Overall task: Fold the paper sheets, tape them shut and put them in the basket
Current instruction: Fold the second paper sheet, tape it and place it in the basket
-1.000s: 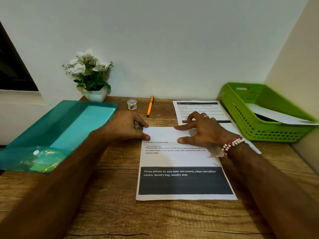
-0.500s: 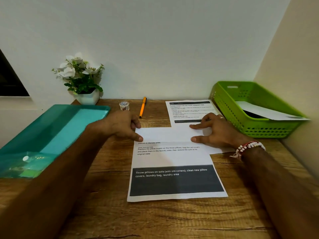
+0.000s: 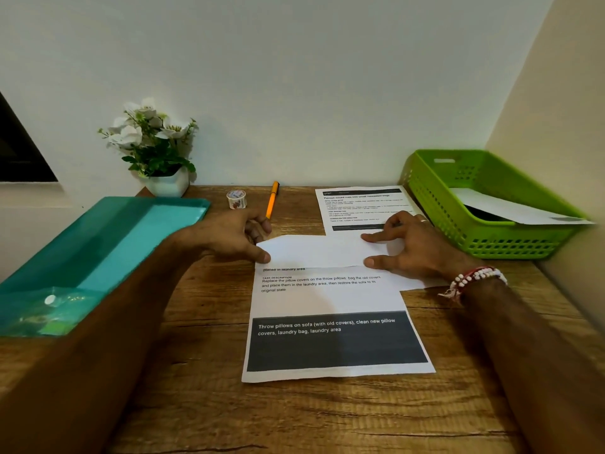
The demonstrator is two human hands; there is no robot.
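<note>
First fold in progress: your left hand (image 3: pixel 229 237) and right hand (image 3: pixel 412 250), gripping nothing, press the top flap (image 3: pixel 314 250) of the sheet (image 3: pixel 327 296) flat at desk centre. One paper (image 3: pixel 510 209) lies in the basket (image 3: pixel 484 237). Remaining: further folds, tape (image 3: pixel 236 198), basket. The second sheet (image 3: pixel 360 204) is unfolded.

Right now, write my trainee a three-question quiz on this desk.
1. True or false: the top of the front sheet is folded down, and the left hand and right hand press on the flap.
2. What lies between the tape roll and the second printed sheet? A) pen B) scissors C) stapler
3. What already sits in the basket?
Key: 1 true; 2 A; 3 a white paper.
</note>
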